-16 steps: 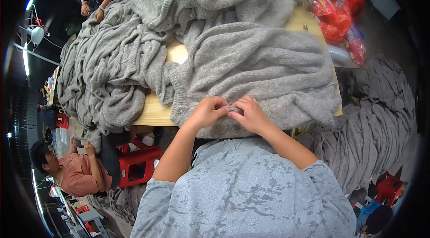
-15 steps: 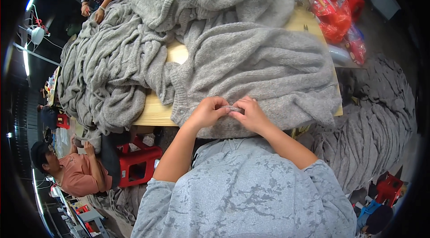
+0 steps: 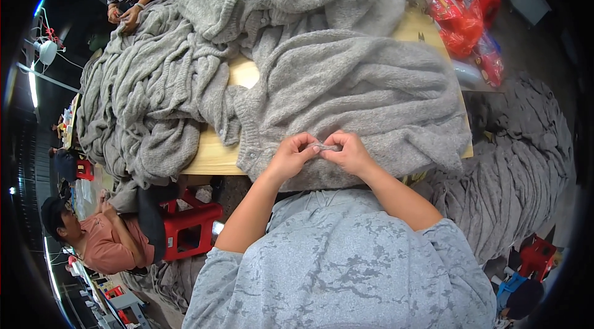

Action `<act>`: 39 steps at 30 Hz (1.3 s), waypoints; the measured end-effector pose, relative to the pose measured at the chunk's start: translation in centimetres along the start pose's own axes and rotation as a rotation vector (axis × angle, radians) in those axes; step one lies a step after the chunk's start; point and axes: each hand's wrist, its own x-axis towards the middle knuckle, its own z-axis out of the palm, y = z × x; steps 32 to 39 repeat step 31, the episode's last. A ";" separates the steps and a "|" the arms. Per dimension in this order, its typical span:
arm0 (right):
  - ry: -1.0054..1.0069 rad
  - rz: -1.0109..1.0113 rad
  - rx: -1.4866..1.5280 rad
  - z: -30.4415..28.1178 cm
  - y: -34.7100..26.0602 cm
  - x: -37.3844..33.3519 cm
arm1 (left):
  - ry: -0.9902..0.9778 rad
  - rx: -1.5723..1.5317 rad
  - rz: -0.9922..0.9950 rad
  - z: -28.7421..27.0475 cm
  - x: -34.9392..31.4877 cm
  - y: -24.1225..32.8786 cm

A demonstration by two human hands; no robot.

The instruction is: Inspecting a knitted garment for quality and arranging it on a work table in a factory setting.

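A grey knitted sweater (image 3: 371,90) lies spread in soft folds before me, its near edge hanging by the front of the wooden table (image 3: 213,159). My left hand (image 3: 296,154) pinches a small fold of its knit between thumb and fingers. Close beside it, my right hand (image 3: 348,153) pinches the same fold, the fingertips of both hands almost touching. The bit of fabric between the fingertips is mostly hidden. To the left of my hands runs a ribbed band (image 3: 247,128) with a small button on it.
More grey sweaters (image 3: 142,87) are heaped on the left and far side. Small scissors (image 3: 421,37) lie near the right edge, by red plastic bags (image 3: 461,22). A knit pile (image 3: 501,186) sits low at right. Two co-workers handle knitwear at left, near a red stool (image 3: 190,230).
My right hand has shifted slightly and its fingers are more curled around the pinched fold. My left hand stays nearly in place. The co-workers' hands at left have moved.
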 end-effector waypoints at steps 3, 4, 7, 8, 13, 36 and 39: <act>0.006 -0.072 -0.078 0.2 -0.2 -0.2 | -0.013 -0.108 -0.027 0.3 0.0 -0.9; 0.005 -0.090 -0.064 0.3 -0.3 -0.3 | -0.014 -0.110 -0.027 0.2 -0.1 -1.1; -0.051 -0.208 -0.266 -0.1 0.1 -0.7 | -0.084 0.053 -0.089 0.1 -0.4 -0.5; -0.055 -0.208 -0.268 -0.2 0.0 -0.9 | -0.094 0.228 -0.031 0.2 -0.7 0.3; -0.120 -0.374 -0.422 -1.3 -1.2 -0.9 | -0.054 0.595 0.245 0.5 -1.6 0.6; -0.325 0.001 -0.211 -2.0 -2.6 4.0 | 0.430 0.917 0.692 1.5 -1.6 -1.8; -0.325 0.001 -0.211 -2.0 -2.6 4.0 | 0.430 0.917 0.692 1.5 -1.6 -1.8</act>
